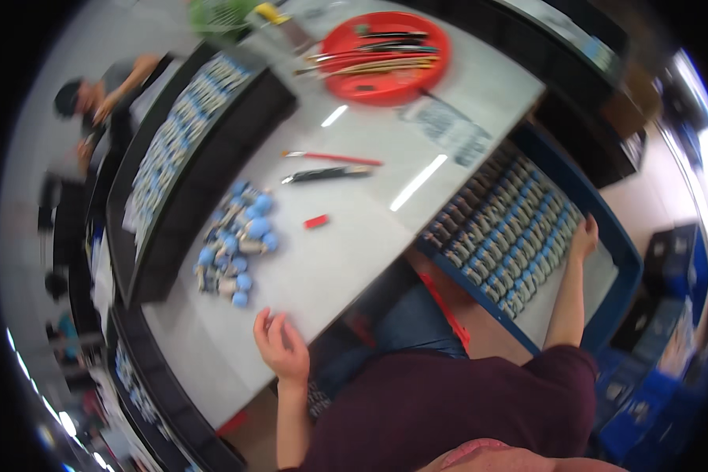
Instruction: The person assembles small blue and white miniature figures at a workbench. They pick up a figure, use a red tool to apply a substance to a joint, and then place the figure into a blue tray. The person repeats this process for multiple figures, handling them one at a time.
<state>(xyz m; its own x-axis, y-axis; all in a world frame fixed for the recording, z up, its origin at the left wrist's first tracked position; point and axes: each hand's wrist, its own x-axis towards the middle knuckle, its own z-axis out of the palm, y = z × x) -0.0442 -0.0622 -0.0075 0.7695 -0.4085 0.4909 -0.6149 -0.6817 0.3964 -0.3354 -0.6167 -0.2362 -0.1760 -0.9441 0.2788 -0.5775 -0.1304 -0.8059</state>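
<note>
- The left hand point(282, 346) is rested on the edge of the white table point(346, 259) in the lower centre, fingers loosely curled and nothing held.
- The right hand point(584, 238) is laid at centre right on rows of small blue-capped figures point(507, 232) in a blue tray point(623, 259); whether a piece is gripped cannot be told.
- A loose pile of blue-headed figures point(237, 244) is seen left of centre — apart from the left hand.
- Brushes are kept in a red bowl point(385, 55) at the top centre.
</note>
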